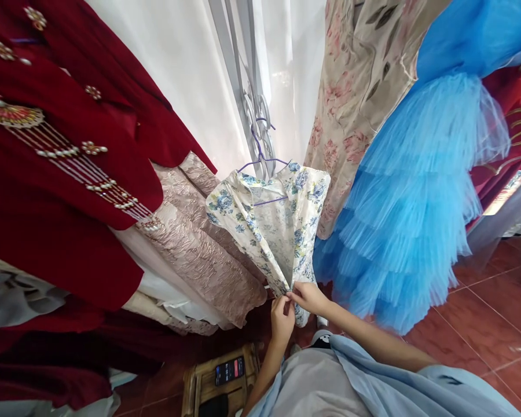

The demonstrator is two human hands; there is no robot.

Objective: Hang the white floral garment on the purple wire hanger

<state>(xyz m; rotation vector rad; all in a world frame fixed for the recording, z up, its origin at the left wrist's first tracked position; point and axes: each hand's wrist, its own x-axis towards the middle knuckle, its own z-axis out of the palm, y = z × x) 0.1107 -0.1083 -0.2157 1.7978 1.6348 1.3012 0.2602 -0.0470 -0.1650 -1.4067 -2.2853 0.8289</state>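
A white dress with blue flowers [238,217] hangs in front of me on a purple hanger [260,155]. Its front lies open in a deep V from the neck down to where my hands meet. My left hand [282,314] pinches the fabric at the bottom of this opening, fingers closed. Right beside it, my right hand [309,298] grips the other front edge, and the fingertips of both hands nearly touch. Whatever fastener lies between the fingers is too small to make out.
Dark red garments with beaded ornaments [113,191] and a pink brocade garment [208,243] hang at left. To the right hang a floral beige dress [334,139] and a tiered blue tulle dress [408,214]. A phone [230,370] lies on a wooden stool [191,391] below.
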